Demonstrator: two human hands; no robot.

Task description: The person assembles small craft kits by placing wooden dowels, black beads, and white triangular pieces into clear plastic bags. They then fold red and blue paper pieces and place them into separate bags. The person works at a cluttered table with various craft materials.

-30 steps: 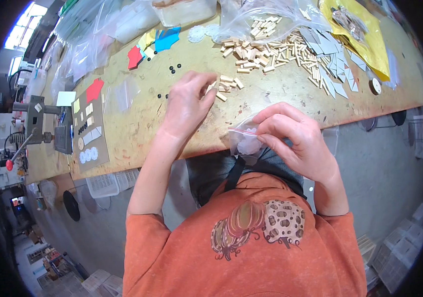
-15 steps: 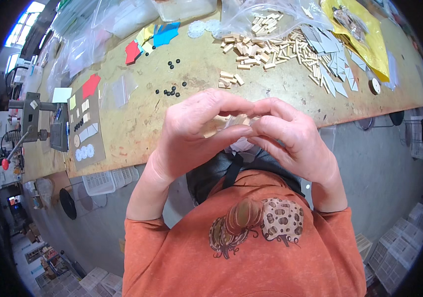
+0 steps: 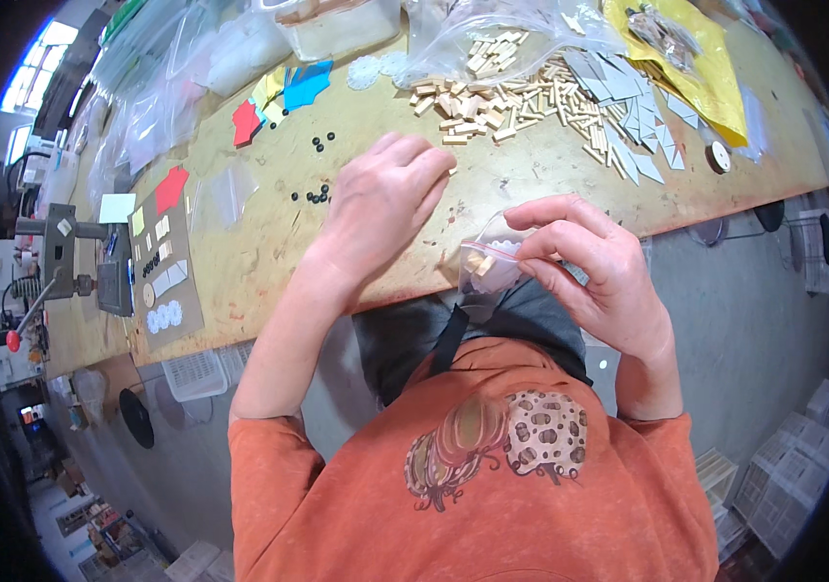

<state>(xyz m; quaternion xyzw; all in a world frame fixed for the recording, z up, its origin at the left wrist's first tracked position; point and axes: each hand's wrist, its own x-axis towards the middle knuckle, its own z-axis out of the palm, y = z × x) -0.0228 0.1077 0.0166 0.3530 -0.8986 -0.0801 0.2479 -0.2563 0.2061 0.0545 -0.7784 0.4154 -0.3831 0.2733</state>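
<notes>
My right hand [image 3: 594,272] pinches the upper edge of a small clear zip bag [image 3: 473,278] with a red line along its mouth. Inside show pale wooden blocks [image 3: 479,263] and a white scalloped disc [image 3: 504,272]. The bag hangs over the near table edge, above my lap. Farther left, my left hand [image 3: 385,199] rests on the table, back up and fingers curled together over the spot of a small group of wooden blocks. One block's end peeks out beside the fingertips; whatever the fingers hold is hidden. Black rings [image 3: 313,197] lie just left of that hand.
Beyond my hands lie a heap of wooden blocks and sticks [image 3: 473,112], grey card triangles [image 3: 628,121] and a yellow bag [image 3: 710,87]. Coloured pieces [image 3: 306,85] sit farther left. A brown sample board [image 3: 182,301] and a metal press [image 3: 65,257] stand at the left.
My hands were together at the bag. My left hand has let go and moved up and left onto the table, over the small block group. The right hand keeps the bag.
</notes>
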